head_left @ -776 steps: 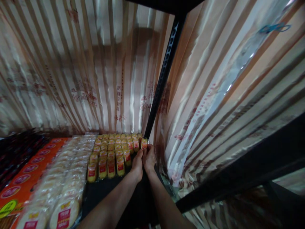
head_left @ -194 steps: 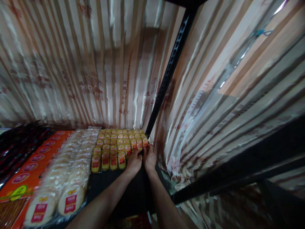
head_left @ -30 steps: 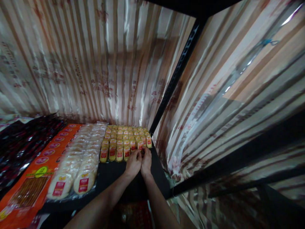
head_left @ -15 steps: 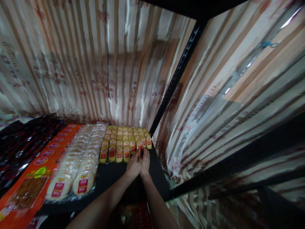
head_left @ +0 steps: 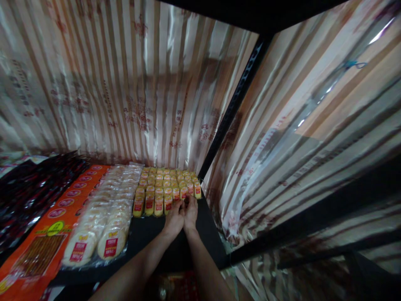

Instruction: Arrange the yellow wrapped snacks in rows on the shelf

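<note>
Both hands reach onto a dark shelf (head_left: pixel 169 234), pressed side by side at the near edge of a block of small yellow packets with red labels (head_left: pixel 158 188). My left hand (head_left: pixel 174 218) has its fingers curled against the front packets. My right hand (head_left: pixel 191 212) is curled too, its fingertips at a yellow packet in the near right rows. What each hand grips is too small and dim to make out.
Left of the yellow packets lie clear bags of round pale cakes (head_left: pixel 106 213), then orange packs (head_left: pixel 53 221) and dark red packs (head_left: pixel 25 188). A black perforated upright (head_left: pixel 232 113) rises behind the hands. Shiny striped sheeting (head_left: pixel 140 83) hangs behind and to the right.
Over the last second the hands stayed together at the near right rows of yellow packets, shifting only slightly. Earlier they worked further back, beside the black upright.
</note>
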A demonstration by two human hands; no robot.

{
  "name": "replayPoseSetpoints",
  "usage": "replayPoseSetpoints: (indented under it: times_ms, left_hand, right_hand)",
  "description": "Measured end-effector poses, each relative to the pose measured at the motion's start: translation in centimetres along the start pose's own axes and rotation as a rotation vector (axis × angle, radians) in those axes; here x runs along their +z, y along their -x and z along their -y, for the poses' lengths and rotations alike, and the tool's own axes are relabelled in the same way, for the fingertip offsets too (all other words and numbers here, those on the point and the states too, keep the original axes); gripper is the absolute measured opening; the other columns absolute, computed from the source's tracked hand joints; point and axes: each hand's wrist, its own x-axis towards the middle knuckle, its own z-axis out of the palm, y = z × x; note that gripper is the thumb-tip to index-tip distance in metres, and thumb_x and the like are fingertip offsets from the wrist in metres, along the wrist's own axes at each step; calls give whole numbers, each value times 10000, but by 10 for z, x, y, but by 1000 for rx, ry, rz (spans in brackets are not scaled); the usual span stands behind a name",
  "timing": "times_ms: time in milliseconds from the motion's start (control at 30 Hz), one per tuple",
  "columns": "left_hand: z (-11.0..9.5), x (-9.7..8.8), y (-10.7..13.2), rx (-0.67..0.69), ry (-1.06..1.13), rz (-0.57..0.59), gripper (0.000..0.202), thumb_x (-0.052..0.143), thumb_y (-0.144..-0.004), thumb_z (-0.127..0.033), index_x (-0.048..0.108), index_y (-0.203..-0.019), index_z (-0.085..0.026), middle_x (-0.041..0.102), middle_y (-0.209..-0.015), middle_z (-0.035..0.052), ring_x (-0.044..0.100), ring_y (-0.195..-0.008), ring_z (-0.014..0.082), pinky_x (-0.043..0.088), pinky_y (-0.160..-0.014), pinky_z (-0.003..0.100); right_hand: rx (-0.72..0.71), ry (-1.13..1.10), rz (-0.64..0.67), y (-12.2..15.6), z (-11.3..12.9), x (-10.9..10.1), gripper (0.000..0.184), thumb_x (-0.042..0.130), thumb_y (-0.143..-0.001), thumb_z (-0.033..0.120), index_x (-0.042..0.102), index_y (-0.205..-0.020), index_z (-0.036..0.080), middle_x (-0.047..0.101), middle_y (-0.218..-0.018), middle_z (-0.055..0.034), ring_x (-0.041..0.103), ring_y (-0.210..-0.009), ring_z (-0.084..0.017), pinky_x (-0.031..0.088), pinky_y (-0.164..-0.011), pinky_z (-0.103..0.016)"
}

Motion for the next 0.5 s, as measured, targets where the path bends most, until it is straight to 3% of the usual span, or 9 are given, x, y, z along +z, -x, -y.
replayPoseSetpoints:
  times_ms: [500]
  left_hand:
    - [-1, 0, -1, -5, 43, -5, 416, 437, -746, -50, 580, -1120, -165, 554, -1248, 84, 492, -1167, 181, 320, -1041, 331]
  right_hand:
    - [-7, 2, 16, -6, 2, 2, 312, 447, -727, 264, 572, -992, 158, 542, -945, -85, 513, -896, -210, 438, -805, -343]
